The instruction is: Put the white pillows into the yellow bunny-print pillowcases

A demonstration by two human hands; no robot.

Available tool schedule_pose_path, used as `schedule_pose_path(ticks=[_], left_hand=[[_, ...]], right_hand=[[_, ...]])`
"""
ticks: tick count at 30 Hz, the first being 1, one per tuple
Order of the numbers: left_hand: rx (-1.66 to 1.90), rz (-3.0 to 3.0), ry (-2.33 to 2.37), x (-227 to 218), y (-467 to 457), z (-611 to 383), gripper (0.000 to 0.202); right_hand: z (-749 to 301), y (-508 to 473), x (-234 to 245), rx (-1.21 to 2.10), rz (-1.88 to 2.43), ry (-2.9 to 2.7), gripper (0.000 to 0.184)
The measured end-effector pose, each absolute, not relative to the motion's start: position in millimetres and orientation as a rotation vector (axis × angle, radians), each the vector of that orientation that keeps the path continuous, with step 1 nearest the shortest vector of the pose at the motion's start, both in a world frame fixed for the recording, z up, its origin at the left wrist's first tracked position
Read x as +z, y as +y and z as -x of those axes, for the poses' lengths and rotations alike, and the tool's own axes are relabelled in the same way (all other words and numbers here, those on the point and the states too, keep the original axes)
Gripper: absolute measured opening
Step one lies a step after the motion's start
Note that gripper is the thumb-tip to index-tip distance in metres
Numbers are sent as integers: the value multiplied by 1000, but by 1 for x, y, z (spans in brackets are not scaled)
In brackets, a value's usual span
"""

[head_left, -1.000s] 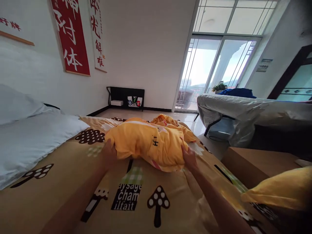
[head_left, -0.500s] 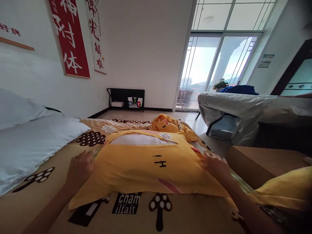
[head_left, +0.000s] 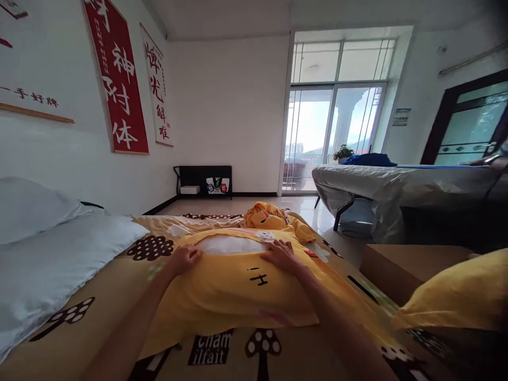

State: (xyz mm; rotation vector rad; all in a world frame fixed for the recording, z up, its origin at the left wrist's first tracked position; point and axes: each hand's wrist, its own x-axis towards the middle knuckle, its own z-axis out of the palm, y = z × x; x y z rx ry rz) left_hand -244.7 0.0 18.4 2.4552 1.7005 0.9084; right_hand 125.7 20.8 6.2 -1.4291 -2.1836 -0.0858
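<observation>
A yellow pillow [head_left: 210,291] lies on the bed [head_left: 109,288]. The left hand [head_left: 183,260], curled, touches the left end of its opening [head_left: 232,245], the right hand [head_left: 282,257] the right end; whether either grips it, I cannot tell.

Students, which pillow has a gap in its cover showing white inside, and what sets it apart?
The central yellow pillow, under both hands, marked with a black H. No such gap shows on the white pillows or the far-right yellow pillow.
</observation>
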Motion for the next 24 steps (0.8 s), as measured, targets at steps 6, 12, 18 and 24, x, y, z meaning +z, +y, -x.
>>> schedule_pose_path(ticks=[6, 12, 18, 24], left_hand=[[1274, -2323, 1644, 91, -13, 226, 39], [1497, -2232, 1667, 125, -19, 228, 36], [1338, -2207, 1703, 85, -13, 244, 37], [1393, -2200, 1922, 92, 12, 231, 39]], right_hand=[[-134, 20, 61, -123, 1445, -2117, 41], [-116, 6, 71, -176, 1441, -2074, 53], [-105, -9, 69, -138, 1423, -2140, 43], [-102, 2, 55, -236, 1538, -2041, 51]])
